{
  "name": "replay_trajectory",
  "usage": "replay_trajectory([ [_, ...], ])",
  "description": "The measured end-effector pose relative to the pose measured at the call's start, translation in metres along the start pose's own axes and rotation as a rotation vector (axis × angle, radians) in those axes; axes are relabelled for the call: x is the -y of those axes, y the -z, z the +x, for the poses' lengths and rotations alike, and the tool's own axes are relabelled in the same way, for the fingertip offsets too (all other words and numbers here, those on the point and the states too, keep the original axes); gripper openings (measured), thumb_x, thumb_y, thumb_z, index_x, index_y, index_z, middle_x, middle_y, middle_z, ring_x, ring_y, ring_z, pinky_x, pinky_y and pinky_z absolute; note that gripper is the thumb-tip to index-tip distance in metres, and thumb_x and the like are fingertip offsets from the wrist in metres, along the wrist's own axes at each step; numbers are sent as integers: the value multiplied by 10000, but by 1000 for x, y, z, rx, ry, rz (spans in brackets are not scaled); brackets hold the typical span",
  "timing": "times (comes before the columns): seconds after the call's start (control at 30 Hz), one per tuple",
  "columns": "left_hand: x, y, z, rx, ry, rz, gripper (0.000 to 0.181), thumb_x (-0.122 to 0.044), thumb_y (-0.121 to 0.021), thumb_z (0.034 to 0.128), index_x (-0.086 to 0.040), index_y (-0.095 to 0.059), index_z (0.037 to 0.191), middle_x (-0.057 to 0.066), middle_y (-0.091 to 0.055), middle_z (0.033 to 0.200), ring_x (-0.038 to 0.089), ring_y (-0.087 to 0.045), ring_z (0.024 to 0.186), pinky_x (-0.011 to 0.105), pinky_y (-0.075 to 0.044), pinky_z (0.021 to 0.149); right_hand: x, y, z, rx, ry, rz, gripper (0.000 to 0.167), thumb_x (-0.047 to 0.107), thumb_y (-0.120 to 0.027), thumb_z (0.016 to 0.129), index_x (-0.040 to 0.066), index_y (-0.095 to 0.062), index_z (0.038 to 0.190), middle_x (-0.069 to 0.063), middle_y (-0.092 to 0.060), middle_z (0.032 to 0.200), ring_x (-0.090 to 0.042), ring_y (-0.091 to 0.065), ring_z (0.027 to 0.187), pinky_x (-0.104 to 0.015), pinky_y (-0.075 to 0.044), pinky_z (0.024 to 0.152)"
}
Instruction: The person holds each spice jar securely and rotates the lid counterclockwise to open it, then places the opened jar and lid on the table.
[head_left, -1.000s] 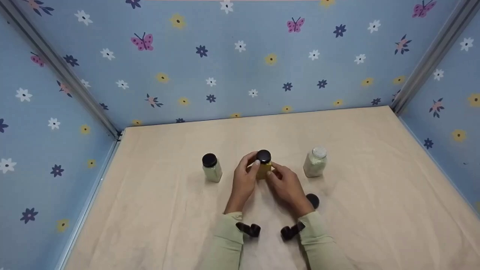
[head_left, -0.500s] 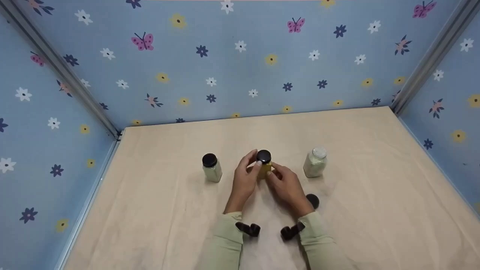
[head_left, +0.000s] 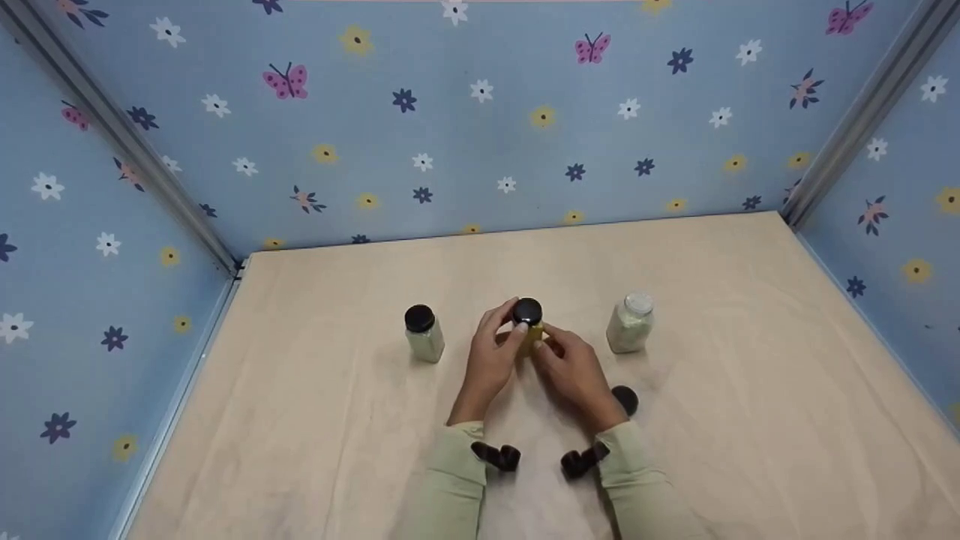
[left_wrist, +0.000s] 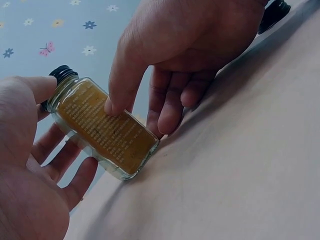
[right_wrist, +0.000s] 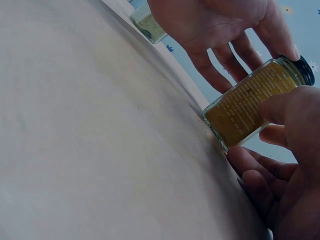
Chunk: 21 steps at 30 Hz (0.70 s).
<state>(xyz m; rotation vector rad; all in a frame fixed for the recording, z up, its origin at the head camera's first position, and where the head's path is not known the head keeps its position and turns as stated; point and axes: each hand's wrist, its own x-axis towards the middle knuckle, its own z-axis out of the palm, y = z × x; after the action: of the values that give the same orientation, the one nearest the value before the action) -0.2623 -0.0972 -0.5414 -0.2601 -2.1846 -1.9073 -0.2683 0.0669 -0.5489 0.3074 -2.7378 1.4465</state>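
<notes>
A small square glass jar (left_wrist: 107,125) of yellow-brown powder, white print on its side, stands on the cloth between both hands. My left hand (head_left: 489,364) pinches the jar's black cap (head_left: 527,310) between thumb and fingers, its lower fingers spread beside the glass. With thumb and index finger, my right hand (head_left: 576,371) pinches the jar's body; its other fingers curl near the base. In the right wrist view the powder jar (right_wrist: 245,100) appears tilted because of the camera angle. The cap sits on the jar's neck.
To the left stands a black-capped jar (head_left: 426,345) with pale green contents. A similar jar (head_left: 630,330) with a pale whitish top is on the right. Beside the right wrist lies a loose black cap (head_left: 625,400), partly hidden. Flowered panels (head_left: 480,135) border the cloth-covered table (head_left: 315,360).
My left thumb and index finger have shifted slightly around the cap, thumb to the right. The right hand keeps its hold, and the jar stays in place.
</notes>
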Motion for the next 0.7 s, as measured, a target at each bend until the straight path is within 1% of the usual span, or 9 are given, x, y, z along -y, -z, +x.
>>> replay_trajectory([
  [0.13, -1, 0, 0, -13, 29, -10, 437, -189, -589, 1028, -104, -523, 1452, 66, -542, 1374, 199, -502, 1300, 362, -455, 1025, 0, 0, 0, 6, -17, 12, 434, 265, -625, 996, 145, -597, 1412, -29, -623, 968, -208, -560, 891, -400, -461, 826],
  [0.33, -1, 2, 2, -15, 55, -45, 423, -122, -562, 1035, -17, -508, 1441, 122, -556, 1392, 249, -498, 1324, 394, -439, 1050, 1, 1, 1, 8, -9, 9, 436, 256, -624, 1000, 126, -591, 1415, -33, -627, 974, -202, -562, 885, -396, -466, 824],
  [0.4, -1, 3, 3, -15, 52, -58, 416, -118, -554, 1038, -11, -507, 1437, 121, -566, 1386, 240, -502, 1324, 387, -433, 1059, 2, 1, 2, 10, -9, 7, 436, 249, -624, 1002, 119, -588, 1416, -41, -630, 983, -208, -563, 888, -397, -467, 827],
  [0.57, -1, 2, 2, -42, 24, -85, 363, -139, -561, 1038, -69, -551, 1394, 82, -597, 1341, 211, -527, 1299, 382, -425, 1067, 4, 1, 2, 11, -17, 13, 439, 242, -625, 1000, 119, -585, 1419, -36, -624, 982, -205, -555, 884, -395, -463, 813],
  [0.7, -1, 2, -2, -44, 32, -82, 365, -147, -572, 1034, -72, -547, 1390, 75, -599, 1331, 208, -535, 1289, 377, -432, 1062, 1, -1, 0, 19, -18, 17, 444, 236, -636, 992, 123, -586, 1418, -17, -626, 958, -177, -557, 858, -377, -463, 791],
])
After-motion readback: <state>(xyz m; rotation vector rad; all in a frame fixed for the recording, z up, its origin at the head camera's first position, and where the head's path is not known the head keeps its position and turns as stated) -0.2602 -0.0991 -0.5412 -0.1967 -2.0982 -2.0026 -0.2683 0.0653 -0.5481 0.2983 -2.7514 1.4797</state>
